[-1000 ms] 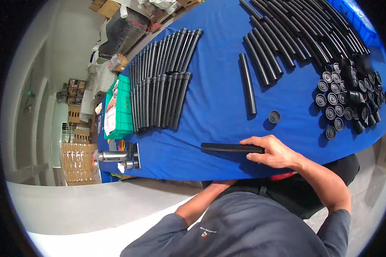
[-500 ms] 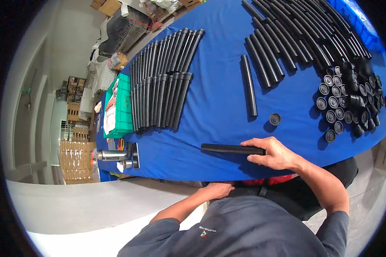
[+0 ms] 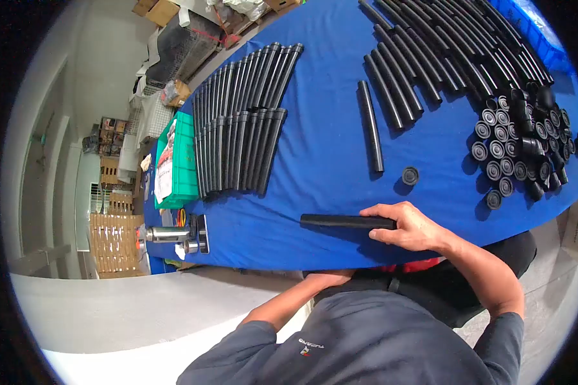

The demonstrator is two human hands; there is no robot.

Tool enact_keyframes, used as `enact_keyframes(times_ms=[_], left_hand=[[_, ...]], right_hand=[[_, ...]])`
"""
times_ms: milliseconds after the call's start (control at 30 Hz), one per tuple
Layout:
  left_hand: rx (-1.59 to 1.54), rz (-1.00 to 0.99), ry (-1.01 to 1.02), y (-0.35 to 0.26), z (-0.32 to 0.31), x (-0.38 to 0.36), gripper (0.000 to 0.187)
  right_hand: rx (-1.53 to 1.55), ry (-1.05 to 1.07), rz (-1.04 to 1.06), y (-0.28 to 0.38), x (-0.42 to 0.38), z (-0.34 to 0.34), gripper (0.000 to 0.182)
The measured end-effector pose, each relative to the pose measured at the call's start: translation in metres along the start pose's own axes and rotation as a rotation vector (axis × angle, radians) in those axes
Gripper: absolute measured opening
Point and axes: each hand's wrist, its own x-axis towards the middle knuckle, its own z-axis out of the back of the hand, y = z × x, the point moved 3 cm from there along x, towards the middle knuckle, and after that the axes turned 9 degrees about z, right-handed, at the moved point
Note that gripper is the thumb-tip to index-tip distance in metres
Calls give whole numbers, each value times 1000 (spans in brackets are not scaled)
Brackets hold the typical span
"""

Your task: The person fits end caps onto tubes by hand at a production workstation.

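My right hand (image 3: 408, 226) is closed around one end of a black tube (image 3: 340, 221), thumb on the near side and fingers on the far side. The tube lies sideways close to the table's near edge. In my lap, by the table edge, rests my left hand (image 3: 332, 277); its fingers are hidden. Beyond the right hand a round black cap (image 3: 410, 176) with ringed markings sits by itself. A single black tube (image 3: 370, 127) lies lengthwise behind it. Many more caps (image 3: 496, 149) are clustered at the right.
Rows of capped black tubes (image 3: 237, 151) lie at the left of the blue tablecloth (image 3: 324, 128). Loose tubes (image 3: 424, 54) fill the far right, near a blue crate (image 3: 533, 25). A green crate (image 3: 186, 160), a metal flask (image 3: 167, 233) and a phone (image 3: 203, 233) stand at the left edge.
My left hand has slid slightly further in beneath the table edge, so less of it shows. The right hand and its tube stay almost where they were.
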Motion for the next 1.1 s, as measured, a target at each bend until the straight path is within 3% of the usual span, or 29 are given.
enact_keyframes(times_ms=[100, 133, 233, 333, 433, 467, 533, 600, 633, 700, 767, 833, 933, 1033, 1100], left_hand=[[36, -81, 144, 2, -1, -20, 31], [-163, 28, 289, -4, 14, -30, 31], [-119, 216, 541, -30, 74, -47, 29], [-179, -68, 47, -37, 82, -73, 20], [-476, -185, -238, -57, 134, -80, 11], [-325, -215, -428, -57, 156, -73, 11], [-423, 48, -616, -30, 180, -54, 29], [-321, 99, -719, -19, 197, -25, 67], [-334, 87, -691, -14, 196, -12, 74], [-411, 9, -640, -19, 189, 6, 70], [-402, -2, -571, -9, 180, 13, 47], [-600, 22, -461, -12, 187, 14, 37], [-721, 153, -226, -25, 202, 9, 32], [-717, 80, -120, -27, 207, 6, 34], [-778, 72, -166, -27, 204, 6, 41]], right_hand=[[-42, 6, 46, 0, 0, 3, 46], [-53, 5, 73, -2, 1, 3, 46], [-52, 19, 26, 1, -1, 3, 47], [-34, 1, 20, 3, -2, 3, 46], [12, -32, 41, 6, -1, 4, 45], [26, -23, 30, 7, -1, 5, 46], [57, -20, 52, 1, -1, 4, 48], [79, 2, 39, 4, -3, 4, 48], [85, 13, 35, 6, -3, 6, 49], [158, -6, 105, 7, -5, 4, 49], [214, 7, 127, 11, -4, 3, 49], [248, 43, 89, 20, -6, 8, 49], [150, 46, 134, 28, -6, 16, 50], [134, 8, 193, 26, -9, 17, 48], [151, -30, 236, 21, -8, 14, 47]])
